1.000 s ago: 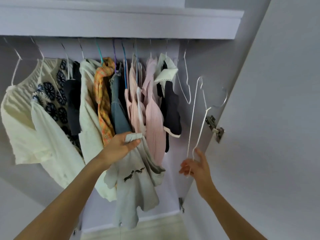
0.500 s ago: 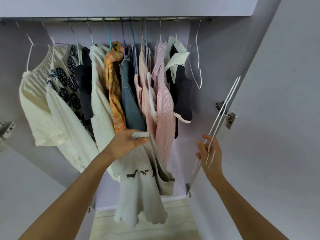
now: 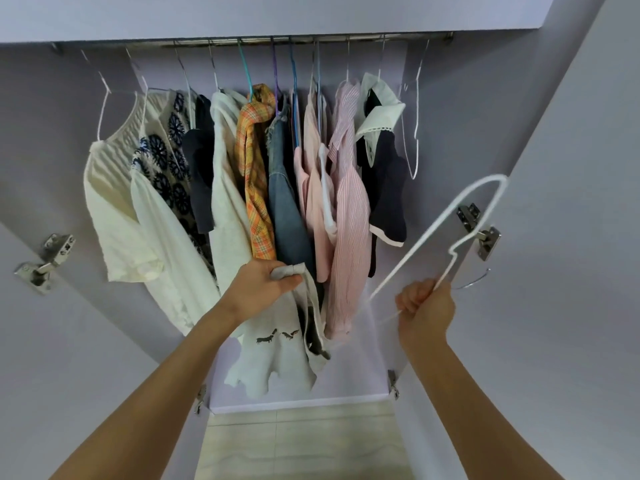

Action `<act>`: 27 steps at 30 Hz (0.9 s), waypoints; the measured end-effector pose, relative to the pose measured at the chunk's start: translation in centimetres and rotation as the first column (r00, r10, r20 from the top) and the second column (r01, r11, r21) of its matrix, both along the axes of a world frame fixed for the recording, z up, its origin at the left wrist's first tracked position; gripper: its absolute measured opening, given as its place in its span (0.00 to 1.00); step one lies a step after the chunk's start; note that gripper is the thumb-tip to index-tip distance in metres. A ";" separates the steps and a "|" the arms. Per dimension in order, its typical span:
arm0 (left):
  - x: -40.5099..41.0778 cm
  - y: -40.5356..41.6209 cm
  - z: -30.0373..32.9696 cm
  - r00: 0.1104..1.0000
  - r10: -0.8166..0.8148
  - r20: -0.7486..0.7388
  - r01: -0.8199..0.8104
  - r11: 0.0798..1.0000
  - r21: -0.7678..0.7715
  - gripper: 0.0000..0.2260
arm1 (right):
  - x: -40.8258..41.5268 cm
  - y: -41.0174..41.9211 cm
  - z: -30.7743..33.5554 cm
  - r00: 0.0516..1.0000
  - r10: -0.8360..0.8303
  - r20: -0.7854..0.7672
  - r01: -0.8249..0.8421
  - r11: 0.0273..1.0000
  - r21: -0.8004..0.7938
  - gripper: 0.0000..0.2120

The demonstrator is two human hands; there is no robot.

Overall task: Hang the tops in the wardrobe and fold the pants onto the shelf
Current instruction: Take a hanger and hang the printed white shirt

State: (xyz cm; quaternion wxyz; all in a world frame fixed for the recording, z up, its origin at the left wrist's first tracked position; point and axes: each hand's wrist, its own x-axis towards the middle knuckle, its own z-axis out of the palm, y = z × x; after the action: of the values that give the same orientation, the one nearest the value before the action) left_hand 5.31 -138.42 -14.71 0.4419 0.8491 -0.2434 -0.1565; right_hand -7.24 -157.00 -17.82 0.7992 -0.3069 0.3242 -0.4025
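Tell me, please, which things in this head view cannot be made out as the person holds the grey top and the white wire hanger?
- Neck of the light grey top with dog prints: bunched inside the left hand.
- Lower bar of the white wire hanger: hidden in the right hand.
- Dark garment: covered by neighbouring white tops.
- Shelf for pants: outside the frame.

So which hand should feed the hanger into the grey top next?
Probably the right hand: it already grips the white wire hanger, free of the rail, while the left hand holds the grey top bunched beside it.
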 end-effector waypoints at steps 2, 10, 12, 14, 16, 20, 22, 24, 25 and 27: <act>-0.1 0.3 0.5 1.000 -0.001 -0.015 0.001 1.000 -0.002 0.14 | 1.3 0.7 0.7 0.998 0.029 0.047 -0.031 0.999 0.035 0.21; -1.4 2.0 3.9 0.998 -0.026 -0.060 0.016 0.987 -0.160 0.24 | 4.4 3.0 -0.1 0.973 -0.035 -0.229 0.000 0.989 -0.150 0.22; -1.8 2.5 4.9 0.995 -0.032 -0.095 0.004 0.960 -0.279 0.20 | 4.9 3.6 -1.4 0.959 0.010 -0.282 -0.064 0.981 -0.183 0.21; -1.8 2.9 5.7 0.997 -0.009 -0.073 -0.019 0.928 -0.373 0.14 | 5.0 4.0 -2.8 0.926 0.068 -0.372 -0.160 0.962 -0.222 0.22; -1.5 3.6 6.1 0.999 0.037 0.006 -0.032 0.922 -0.385 0.15 | 4.9 3.6 -3.8 0.889 0.066 -0.454 -0.231 0.919 -0.319 0.22; -1.1 5.6 5.7 0.985 0.078 0.151 -0.028 0.952 -0.306 0.23 | 5.3 1.4 -3.2 0.868 -0.067 -0.492 -0.262 0.780 -0.568 0.21; -1.1 6.4 5.1 0.981 0.124 0.150 -0.078 0.956 -0.283 0.22 | 6.1 0.7 -1.9 0.875 -0.145 -0.462 -0.229 0.718 -0.658 0.19; -1.1 7.1 4.7 0.971 0.191 0.140 -0.145 0.947 -0.288 0.20 | 6.9 0.2 -0.6 0.873 -0.220 -0.435 -0.214 0.628 -0.748 0.18; -1.0 7.6 4.6 0.965 0.228 0.125 -0.183 0.936 -0.300 0.20 | 7.4 0.0 0.0 0.875 -0.247 -0.417 -0.217 0.570 -0.793 0.18; -0.9 8.5 4.5 0.948 0.307 0.087 -0.261 0.903 -0.342 0.20 | 7.6 -0.5 0.8 0.874 -0.257 -0.412 -0.258 0.472 -0.843 0.18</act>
State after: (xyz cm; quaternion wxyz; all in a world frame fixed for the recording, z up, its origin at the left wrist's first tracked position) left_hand 4.39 -129.94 -10.25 0.5761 0.7995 -0.1694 0.0115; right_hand 0.41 -157.48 -17.01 0.4167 -0.7636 0.2593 -0.4196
